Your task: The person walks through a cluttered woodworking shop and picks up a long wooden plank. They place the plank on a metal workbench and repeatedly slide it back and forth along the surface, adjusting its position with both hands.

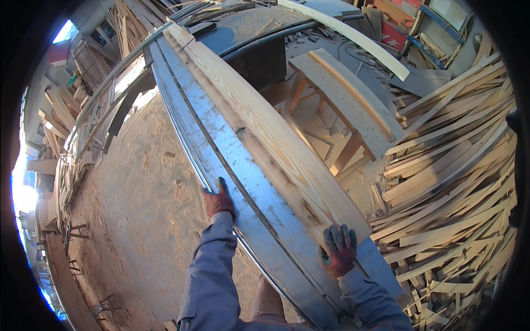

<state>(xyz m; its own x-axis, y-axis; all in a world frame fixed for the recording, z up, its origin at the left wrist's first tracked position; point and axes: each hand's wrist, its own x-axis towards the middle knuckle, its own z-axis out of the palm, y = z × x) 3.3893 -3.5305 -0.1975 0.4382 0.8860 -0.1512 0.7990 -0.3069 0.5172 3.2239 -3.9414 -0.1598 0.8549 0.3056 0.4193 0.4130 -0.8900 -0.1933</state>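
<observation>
A long pale wooden board with visible grain and a darker rough left edge lies lengthwise on a blue-grey metal saw table. My right hand, in a red and dark green work glove, lies on the board's near end with fingers spread. Farther left, my left hand, in the same kind of glove, rests on the table's left metal edge, thumb apart from the fingers. A dark groove runs along the table between my left hand and the board.
Many cut wooden strips are heaped at the right. A wooden bench stands beyond the table's right side. More planks lean at the far left. Sawdust covers the floor. A long pale plank lies at the back.
</observation>
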